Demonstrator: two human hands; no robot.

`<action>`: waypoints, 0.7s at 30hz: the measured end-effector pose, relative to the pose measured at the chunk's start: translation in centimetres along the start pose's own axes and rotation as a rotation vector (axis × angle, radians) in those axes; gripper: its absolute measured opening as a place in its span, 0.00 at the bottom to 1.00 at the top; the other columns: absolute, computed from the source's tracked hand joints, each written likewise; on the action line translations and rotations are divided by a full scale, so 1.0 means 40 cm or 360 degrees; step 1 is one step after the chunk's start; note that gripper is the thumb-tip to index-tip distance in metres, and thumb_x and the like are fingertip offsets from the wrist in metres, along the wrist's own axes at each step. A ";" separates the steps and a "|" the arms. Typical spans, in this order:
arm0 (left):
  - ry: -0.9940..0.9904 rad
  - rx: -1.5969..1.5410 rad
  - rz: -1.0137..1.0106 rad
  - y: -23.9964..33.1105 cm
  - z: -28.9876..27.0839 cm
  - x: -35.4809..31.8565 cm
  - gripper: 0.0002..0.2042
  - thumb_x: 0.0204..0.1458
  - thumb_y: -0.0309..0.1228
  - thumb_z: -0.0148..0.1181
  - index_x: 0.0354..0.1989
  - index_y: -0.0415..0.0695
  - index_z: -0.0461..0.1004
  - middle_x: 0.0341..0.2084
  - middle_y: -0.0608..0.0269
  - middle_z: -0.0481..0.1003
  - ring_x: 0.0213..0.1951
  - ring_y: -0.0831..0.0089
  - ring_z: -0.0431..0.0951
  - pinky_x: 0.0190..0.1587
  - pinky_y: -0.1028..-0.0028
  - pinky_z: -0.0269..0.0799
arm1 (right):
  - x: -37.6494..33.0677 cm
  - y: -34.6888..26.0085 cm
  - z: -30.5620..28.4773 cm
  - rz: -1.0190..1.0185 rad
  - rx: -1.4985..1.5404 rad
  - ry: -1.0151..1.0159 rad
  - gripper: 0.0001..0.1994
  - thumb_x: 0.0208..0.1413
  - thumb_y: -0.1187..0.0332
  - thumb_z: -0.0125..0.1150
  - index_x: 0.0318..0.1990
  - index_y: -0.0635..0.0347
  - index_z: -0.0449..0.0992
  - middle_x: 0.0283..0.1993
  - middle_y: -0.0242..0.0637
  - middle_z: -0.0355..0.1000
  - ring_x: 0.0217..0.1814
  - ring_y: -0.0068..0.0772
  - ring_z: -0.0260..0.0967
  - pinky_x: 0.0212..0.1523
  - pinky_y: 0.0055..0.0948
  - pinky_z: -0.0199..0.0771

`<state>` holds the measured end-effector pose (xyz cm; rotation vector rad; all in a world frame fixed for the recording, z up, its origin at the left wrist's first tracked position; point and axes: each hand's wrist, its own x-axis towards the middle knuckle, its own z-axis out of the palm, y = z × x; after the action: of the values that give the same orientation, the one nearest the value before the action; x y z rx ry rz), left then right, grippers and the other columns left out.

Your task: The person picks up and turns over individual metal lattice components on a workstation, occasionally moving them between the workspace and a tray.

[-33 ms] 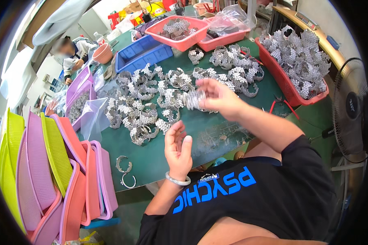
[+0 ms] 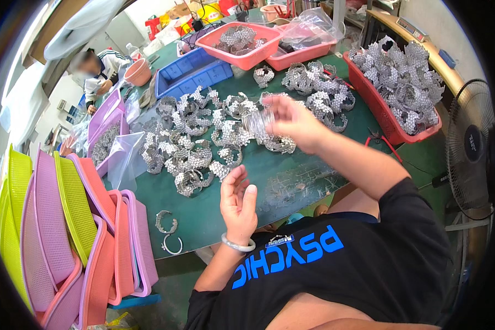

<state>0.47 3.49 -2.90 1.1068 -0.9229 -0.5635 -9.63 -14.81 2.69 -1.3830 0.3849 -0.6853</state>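
My right hand is closed on a silver cuff bracelet, which is smeared by motion. It is over the near side of a spread of silver honeycomb-patterned cuff bracelets on the green table. My left hand is raised near the table's front edge, palm turned inward. Its fingers are loosely bent, the thumb stands apart, and nothing is in it. Two thin open cuffs lie apart at the table's near left corner.
A red basket heaped with cuffs stands right, near red-handled pliers and a fan. Behind are a blue crate and a pink tray. Stacked colored baskets fill the left. Another person sits far left.
My right hand and its bracelet have shifted slightly left and away from me. My left hand has barely moved.
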 end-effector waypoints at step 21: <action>0.0018 0.0001 -0.0123 -0.008 -0.095 -0.073 0.12 0.49 0.19 0.52 0.43 0.34 0.68 0.46 0.56 0.66 0.44 0.74 0.67 0.46 0.76 0.64 | 0.312 0.061 0.039 -0.0644 -0.2034 -0.0581 0.20 0.44 0.68 0.58 0.48 0.62 0.69 0.46 0.44 0.70 0.49 0.41 0.67 0.50 0.35 0.66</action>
<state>2.19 7.57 -4.78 1.1488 -0.8734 -0.6202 1.22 -21.58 2.33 -2.8051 0.2314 -0.4632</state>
